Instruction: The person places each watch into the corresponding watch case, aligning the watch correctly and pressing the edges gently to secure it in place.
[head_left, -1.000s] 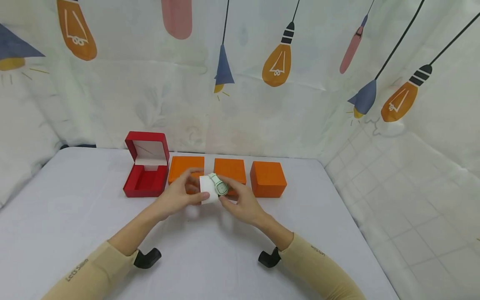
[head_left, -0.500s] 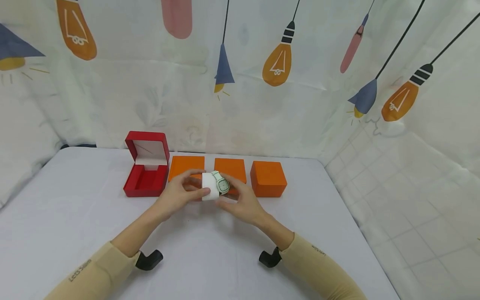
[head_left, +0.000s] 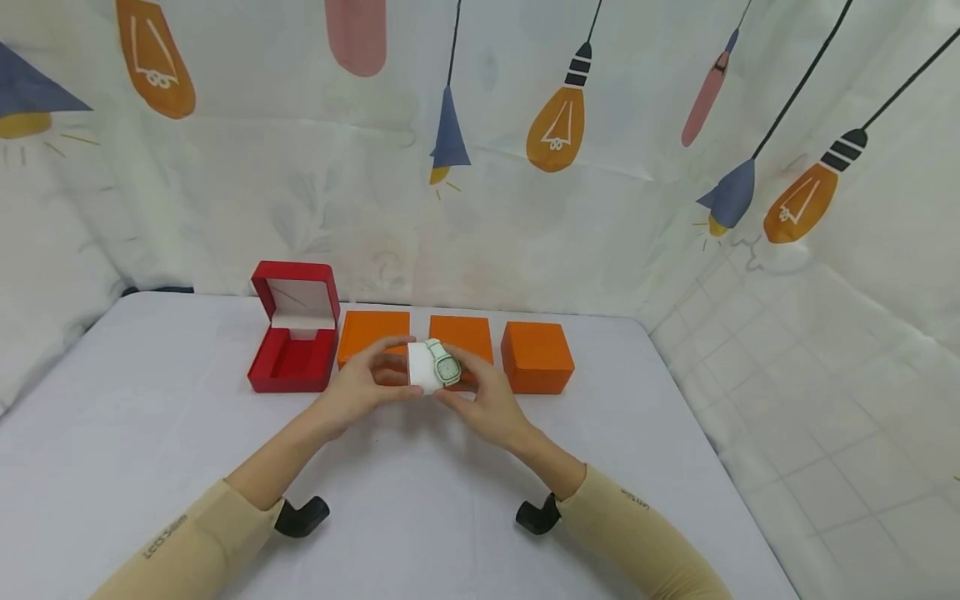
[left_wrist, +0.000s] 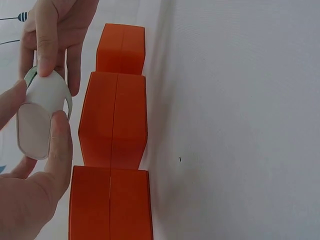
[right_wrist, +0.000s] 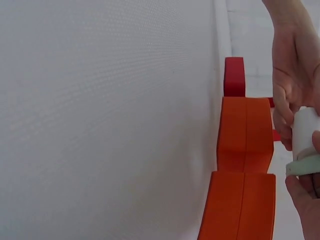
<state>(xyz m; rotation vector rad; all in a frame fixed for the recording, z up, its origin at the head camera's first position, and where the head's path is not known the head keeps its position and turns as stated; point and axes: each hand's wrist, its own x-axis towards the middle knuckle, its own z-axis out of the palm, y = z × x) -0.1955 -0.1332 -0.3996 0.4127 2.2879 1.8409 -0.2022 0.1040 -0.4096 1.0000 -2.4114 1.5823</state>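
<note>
A pale green wristwatch (head_left: 447,370) is wrapped around a white watch cushion (head_left: 420,368), held up above the middle of the table. My left hand (head_left: 358,388) grips the cushion's left end between thumb and fingers. From the other side, my right hand (head_left: 491,406) holds the watch at its band. In the left wrist view, the right thumb (left_wrist: 47,52) presses on the white cushion, and the band shows along both its sides. The right wrist view cuts off part of the cushion (right_wrist: 304,130) and the band (right_wrist: 302,166).
At the back left stands an open red watch box (head_left: 288,385) with a white-lined lid. To its right stand three closed orange boxes, the left one (head_left: 375,323), the middle one (head_left: 462,335) and the right one (head_left: 537,358). A printed curtain (head_left: 487,233) hangs behind the white-covered table (head_left: 420,525).
The watch and cushion have risen slightly and shifted a little right, turning more upright. My left hand has moved along with them, while the right fingers have closed in on the watch.
</note>
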